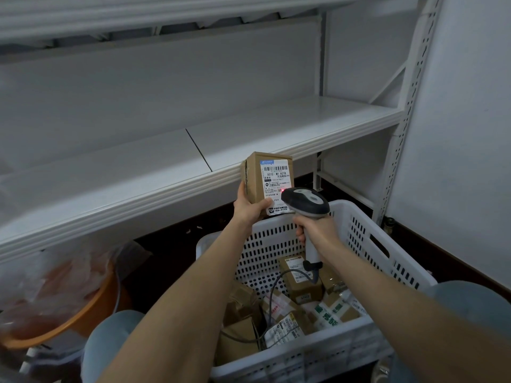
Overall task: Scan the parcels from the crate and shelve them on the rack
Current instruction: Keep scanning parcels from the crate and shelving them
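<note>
Parcel [269, 181] scanning is underway — the left hand [247, 207] is gripping a small cardboard box upright above the white crate [367, 244], fingers wrapped round its lower edge, while the right hand [318, 229] is clasping the handheld scanner [305, 201], throwing red light on the shipping label [276, 186]. Next — probably lifting it onto the bare rack shelf [276, 128] just behind.

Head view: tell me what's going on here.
A person holds a small cardboard parcel in the left hand, label facing them, and aims a handheld scanner gripped in the right hand at it; a red dot shows on the label. More parcels lie in the white crate below. This one is not yet on the rack shelf.
</note>
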A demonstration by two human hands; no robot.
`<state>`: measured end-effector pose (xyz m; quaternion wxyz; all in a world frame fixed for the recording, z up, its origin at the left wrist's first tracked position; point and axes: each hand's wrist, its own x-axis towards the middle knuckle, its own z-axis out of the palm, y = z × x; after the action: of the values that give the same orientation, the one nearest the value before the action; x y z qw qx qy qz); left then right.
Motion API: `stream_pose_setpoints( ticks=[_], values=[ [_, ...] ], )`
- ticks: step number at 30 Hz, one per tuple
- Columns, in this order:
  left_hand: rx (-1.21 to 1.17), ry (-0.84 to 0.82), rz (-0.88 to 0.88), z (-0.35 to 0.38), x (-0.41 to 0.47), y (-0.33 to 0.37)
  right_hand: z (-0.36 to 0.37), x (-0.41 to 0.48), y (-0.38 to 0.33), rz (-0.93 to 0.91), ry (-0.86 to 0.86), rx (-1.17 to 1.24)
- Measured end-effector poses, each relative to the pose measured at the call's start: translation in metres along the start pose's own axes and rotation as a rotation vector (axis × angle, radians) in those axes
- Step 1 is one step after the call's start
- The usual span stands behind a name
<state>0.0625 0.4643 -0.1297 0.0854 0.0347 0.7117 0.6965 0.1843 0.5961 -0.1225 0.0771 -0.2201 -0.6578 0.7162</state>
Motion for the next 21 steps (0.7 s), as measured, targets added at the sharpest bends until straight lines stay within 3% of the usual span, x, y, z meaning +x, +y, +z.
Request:
stream_pose_setpoints(
  ticks=[21],
  values=[
    [0.024, 0.0, 0.004, -0.0014, 0.0058, -0.0031, 0.0013, -0.0037, -0.0027, -0.032, 0.015, 0.02]
  ],
)
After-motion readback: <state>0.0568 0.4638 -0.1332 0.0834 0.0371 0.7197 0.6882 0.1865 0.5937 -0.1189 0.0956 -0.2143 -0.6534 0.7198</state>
